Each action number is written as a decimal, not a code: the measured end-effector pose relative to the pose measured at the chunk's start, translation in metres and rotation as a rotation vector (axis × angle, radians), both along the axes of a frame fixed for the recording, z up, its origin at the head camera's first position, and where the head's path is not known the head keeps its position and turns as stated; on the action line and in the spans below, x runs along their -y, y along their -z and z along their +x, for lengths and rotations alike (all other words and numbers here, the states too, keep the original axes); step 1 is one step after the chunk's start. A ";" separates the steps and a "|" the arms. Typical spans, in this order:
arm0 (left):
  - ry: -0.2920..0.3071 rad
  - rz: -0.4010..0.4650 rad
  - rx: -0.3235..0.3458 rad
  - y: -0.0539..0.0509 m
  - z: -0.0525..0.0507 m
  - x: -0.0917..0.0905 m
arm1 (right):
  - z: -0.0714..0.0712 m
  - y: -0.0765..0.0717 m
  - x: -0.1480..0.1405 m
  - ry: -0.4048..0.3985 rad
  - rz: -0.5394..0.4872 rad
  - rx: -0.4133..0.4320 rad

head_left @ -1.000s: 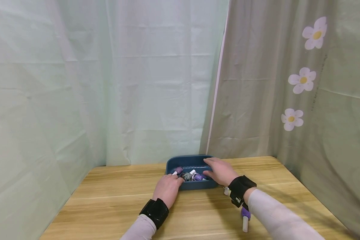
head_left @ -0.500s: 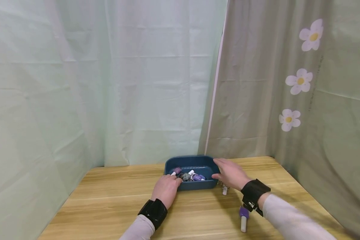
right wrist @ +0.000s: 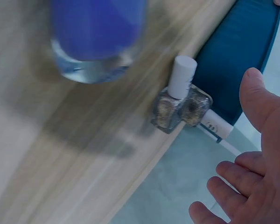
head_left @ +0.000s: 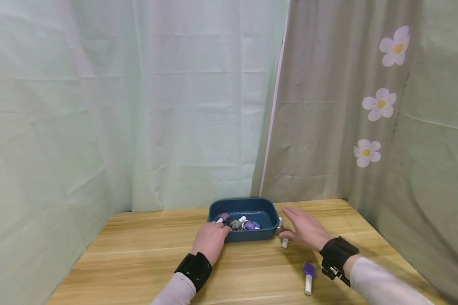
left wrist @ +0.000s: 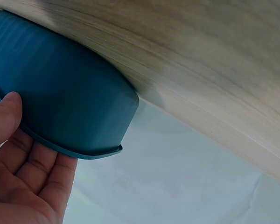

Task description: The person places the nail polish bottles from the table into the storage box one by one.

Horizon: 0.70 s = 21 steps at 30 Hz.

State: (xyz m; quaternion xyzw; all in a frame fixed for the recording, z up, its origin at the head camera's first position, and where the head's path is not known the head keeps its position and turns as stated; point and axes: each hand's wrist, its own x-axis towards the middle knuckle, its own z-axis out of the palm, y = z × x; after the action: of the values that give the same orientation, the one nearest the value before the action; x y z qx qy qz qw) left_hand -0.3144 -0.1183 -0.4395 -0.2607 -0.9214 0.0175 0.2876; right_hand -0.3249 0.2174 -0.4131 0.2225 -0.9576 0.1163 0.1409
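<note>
A dark blue bin (head_left: 252,235) sits towards the back of the table with several nail polish bottles inside, among them a purple one (head_left: 249,225). My left hand (head_left: 210,241) grips its front left rim; the left wrist view has the thumb on the outer wall (left wrist: 74,93) and the fingers over the edge. My right hand (head_left: 307,228) hovers beyond the bin's right end, fingers spread and holding nothing. Beside that end are two glittery nail polish bottles with white caps, one nearer (right wrist: 165,109) and one touching it (right wrist: 196,106).
Another purple nail polish bottle (head_left: 308,277) lies on the wooden table (head_left: 145,254), nearer the front, its white cap pointing towards me. Pale curtains (head_left: 198,106) hang behind the table and along both sides.
My right hand has moved right, off the bin's right end, uncovering the two glittery bottles there. The left hand keeps its hold on the rim.
</note>
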 end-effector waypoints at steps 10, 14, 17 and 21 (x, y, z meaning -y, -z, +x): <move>0.003 -0.002 -0.015 -0.001 0.001 -0.001 | -0.003 0.028 -0.016 0.024 0.015 -0.006; 0.000 0.000 -0.010 -0.001 0.001 -0.001 | -0.001 0.031 -0.016 0.016 0.039 -0.005; -0.005 -0.002 -0.003 -0.002 0.002 -0.001 | 0.001 0.031 -0.014 0.019 0.045 0.008; -0.004 -0.001 -0.002 -0.002 0.002 -0.001 | 0.003 0.032 -0.011 0.027 0.055 0.030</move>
State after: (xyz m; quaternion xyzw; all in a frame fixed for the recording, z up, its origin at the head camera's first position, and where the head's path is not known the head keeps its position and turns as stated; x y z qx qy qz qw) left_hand -0.3125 -0.1172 -0.4371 -0.2590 -0.9216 0.0189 0.2885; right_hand -0.3220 0.2287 -0.4448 0.2115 -0.9654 0.0915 0.1221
